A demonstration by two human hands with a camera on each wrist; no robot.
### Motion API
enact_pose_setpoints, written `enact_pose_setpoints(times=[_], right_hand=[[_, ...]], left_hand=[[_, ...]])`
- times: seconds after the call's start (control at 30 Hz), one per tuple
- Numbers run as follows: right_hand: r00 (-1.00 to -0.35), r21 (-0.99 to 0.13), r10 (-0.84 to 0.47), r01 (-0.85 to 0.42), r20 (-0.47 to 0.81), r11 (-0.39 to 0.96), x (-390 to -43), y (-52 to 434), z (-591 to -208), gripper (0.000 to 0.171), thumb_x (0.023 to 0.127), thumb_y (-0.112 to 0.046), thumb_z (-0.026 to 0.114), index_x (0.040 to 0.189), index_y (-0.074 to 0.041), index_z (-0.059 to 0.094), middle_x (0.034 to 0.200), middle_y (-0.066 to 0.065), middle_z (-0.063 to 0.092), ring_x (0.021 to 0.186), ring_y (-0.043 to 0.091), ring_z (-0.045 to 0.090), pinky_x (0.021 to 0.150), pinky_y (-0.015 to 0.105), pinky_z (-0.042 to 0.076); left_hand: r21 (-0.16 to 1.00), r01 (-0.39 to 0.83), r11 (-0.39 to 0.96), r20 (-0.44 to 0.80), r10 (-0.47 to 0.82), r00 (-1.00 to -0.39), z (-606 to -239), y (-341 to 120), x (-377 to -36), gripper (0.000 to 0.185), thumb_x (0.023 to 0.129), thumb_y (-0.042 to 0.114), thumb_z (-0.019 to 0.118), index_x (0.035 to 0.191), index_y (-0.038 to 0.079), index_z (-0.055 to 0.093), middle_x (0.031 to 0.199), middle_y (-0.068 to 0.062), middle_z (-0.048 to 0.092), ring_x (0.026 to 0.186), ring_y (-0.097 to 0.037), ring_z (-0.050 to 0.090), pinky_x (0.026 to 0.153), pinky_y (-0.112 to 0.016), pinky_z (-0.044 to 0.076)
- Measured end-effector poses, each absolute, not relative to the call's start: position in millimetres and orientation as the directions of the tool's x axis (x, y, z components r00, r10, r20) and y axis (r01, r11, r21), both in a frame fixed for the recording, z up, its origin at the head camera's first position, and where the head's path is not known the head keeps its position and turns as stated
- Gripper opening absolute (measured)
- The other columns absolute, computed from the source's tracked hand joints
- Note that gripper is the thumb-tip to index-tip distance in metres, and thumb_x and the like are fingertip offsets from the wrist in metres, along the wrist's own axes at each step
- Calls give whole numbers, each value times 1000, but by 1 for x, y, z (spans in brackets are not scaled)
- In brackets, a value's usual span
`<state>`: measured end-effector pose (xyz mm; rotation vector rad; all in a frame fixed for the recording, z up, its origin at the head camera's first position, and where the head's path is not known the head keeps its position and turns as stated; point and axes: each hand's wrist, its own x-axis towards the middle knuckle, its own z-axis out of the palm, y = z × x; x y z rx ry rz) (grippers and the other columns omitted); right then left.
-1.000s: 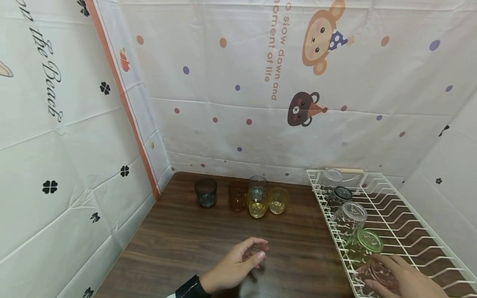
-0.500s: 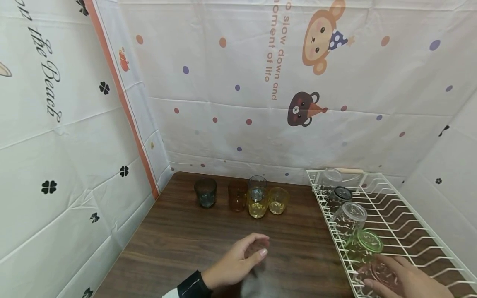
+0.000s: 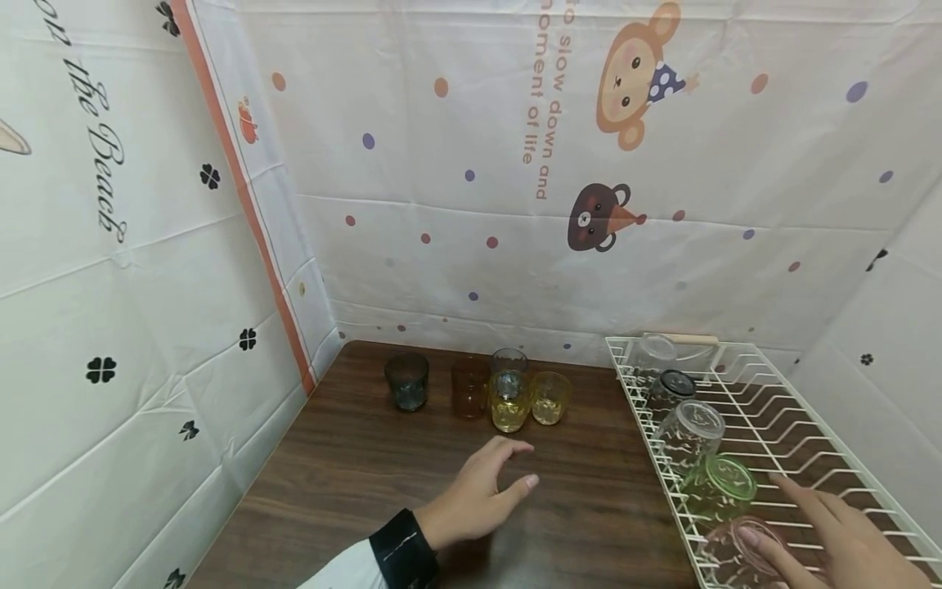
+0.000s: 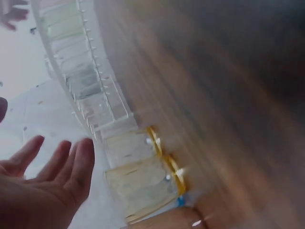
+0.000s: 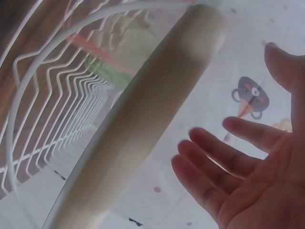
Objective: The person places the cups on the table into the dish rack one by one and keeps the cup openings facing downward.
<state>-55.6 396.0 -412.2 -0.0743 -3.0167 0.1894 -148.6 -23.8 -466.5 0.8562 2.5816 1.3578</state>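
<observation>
Two hands are showing in the head view, both with fingers spread and gripping nothing. Taking the white wire dish rack (image 3: 780,425) as landmark: the left hand (image 3: 478,495) is hovering over the brown table (image 3: 353,474) well to the rack's left, palm down, fingers loosely extended. The right hand (image 3: 832,536) is lying at the rack's near end, its fingertips touching the pink glass (image 3: 736,552) lying on its side in the rack's near left corner. Just beyond the pink glass, a green glass (image 3: 717,487), a clear glass (image 3: 688,433) and a dark glass (image 3: 670,388) are lying in a row along the rack's left edge. Five tumblers (image 3: 486,388) are standing on the table left of the rack's far end.

Only the left wrist view, blurred, is showing the left palm (image 4: 43,186) open with straight fingers. Only the right wrist view is showing the right palm (image 5: 257,162) open beside the rack's thick rim (image 5: 157,109).
</observation>
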Motion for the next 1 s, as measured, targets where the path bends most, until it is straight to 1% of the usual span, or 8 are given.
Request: enact_pose_setpoints(times=[0.3, 0.47, 0.57, 0.67, 0.73, 0.83, 0.93, 1.0], right_hand=[[-856, -180, 5, -104, 518, 978, -49, 367, -410, 110, 64, -59, 96, 147, 2, 57, 126, 42, 61, 104, 63, 57, 80, 77, 45], [-796, -198, -82, -247, 600, 949, -50, 361, -414, 122, 53, -53, 101, 155, -6, 52, 129, 37, 62, 108, 60, 56, 86, 72, 43], [-773, -214, -128, -325, 621, 921, -52, 352, -415, 133, 49, -49, 103, 162, -11, 45, 136, 36, 60, 114, 58, 55, 110, 70, 39], [-746, -216, -167, -387, 645, 896, -55, 341, -412, 140, 47, -50, 103, 166, -16, 39, 144, 34, 57, 120, 57, 53, 138, 38, 14], [-730, -201, -190, -413, 657, 888, -57, 333, -410, 142, 47, -53, 103, 167, -16, 38, 146, 33, 55, 121, 53, 54, 127, 9, 2], [-720, -186, -215, -434, 660, 882, -59, 319, -407, 142, 47, -57, 103, 166, -15, 38, 149, 30, 54, 122, 46, 53, 118, 1, 6], [-714, -182, -226, -447, 662, 876, -60, 307, -405, 140, 49, -59, 102, 166, -16, 40, 152, 27, 54, 124, 43, 54, 118, 5, 17], [-726, -192, -225, -443, 650, 876, -61, 300, -404, 137, 52, -59, 102, 166, -18, 39, 155, 24, 53, 128, 46, 53, 124, 24, 31]], left_hand=[[507, 555, 660, 271, 489, -829, -451, -8, -180, 52, 111, 42, 57, 153, 12, 54, 154, -8, 57, 143, -26, 55, 118, -48, 50], [334, 577, 745, 295, 499, -815, -449, 1, -201, 56, 111, 42, 55, 155, 7, 51, 161, -13, 53, 150, -30, 50, 124, -51, 44], [253, 567, 784, 288, 498, -818, -451, 6, -216, 58, 111, 42, 54, 157, 6, 49, 162, -16, 50, 152, -32, 48, 125, -51, 43], [193, 554, 810, 292, 491, -820, -455, 12, -232, 60, 111, 41, 55, 157, 4, 48, 162, -19, 50, 152, -33, 48, 126, -48, 43], [153, 543, 826, 297, 486, -822, -458, 14, -241, 60, 111, 40, 56, 157, 3, 47, 161, -21, 50, 152, -34, 47, 125, -48, 43], [85, 520, 850, 292, 478, -829, -461, 18, -253, 62, 111, 41, 55, 158, 2, 45, 163, -22, 47, 154, -35, 45, 126, -47, 43], [48, 504, 862, 271, 475, -837, -463, 22, -262, 63, 112, 41, 52, 161, 2, 41, 166, -24, 43, 158, -36, 41, 128, -46, 40], [44, 499, 865, 249, 474, -845, -463, 25, -266, 65, 113, 42, 50, 162, 2, 39, 168, -25, 40, 159, -36, 38, 130, -45, 37]])
